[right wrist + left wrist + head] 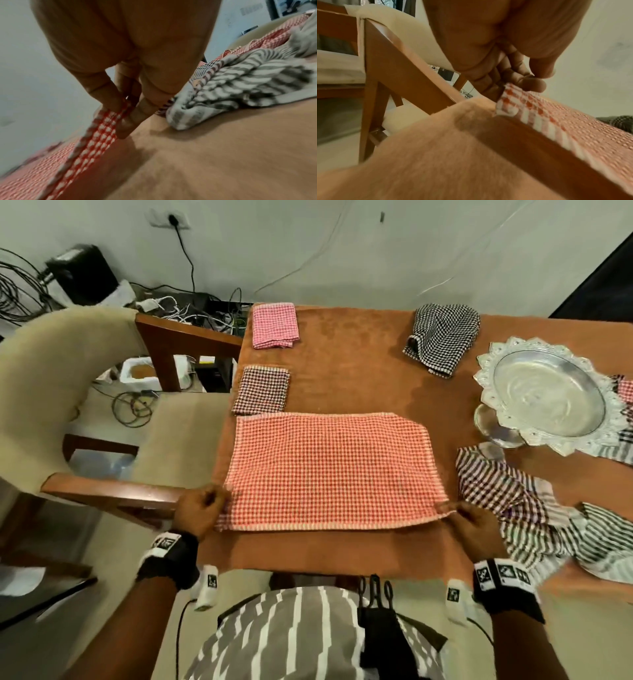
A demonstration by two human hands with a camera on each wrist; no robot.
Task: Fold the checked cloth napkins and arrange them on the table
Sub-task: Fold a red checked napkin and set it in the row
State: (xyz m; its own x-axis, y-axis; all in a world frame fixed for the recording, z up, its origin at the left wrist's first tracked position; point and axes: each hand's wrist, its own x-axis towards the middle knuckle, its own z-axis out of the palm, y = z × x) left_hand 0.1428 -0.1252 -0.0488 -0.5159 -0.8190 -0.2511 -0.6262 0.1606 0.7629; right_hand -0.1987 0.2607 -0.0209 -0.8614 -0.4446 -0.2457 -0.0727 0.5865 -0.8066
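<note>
A red-and-white checked napkin [329,474] lies spread flat in the middle of the table [359,371]. My left hand [200,510] pinches its near left corner [508,94], lifted a little off the table. Its near right corner [109,121] is pinched between thumb and fingers of my right hand [471,520]. A folded pink checked napkin [274,325] and a folded dark checked napkin [262,393] lie along the left edge. A loosely bunched black-and-white checked napkin [442,337] sits at the back.
A silver bowl [548,395] with a scalloped rim stands at the right. Crumpled striped and checked cloths [534,515] are heaped at the near right, close to my right hand. A cushioned wooden chair [102,412] stands left of the table.
</note>
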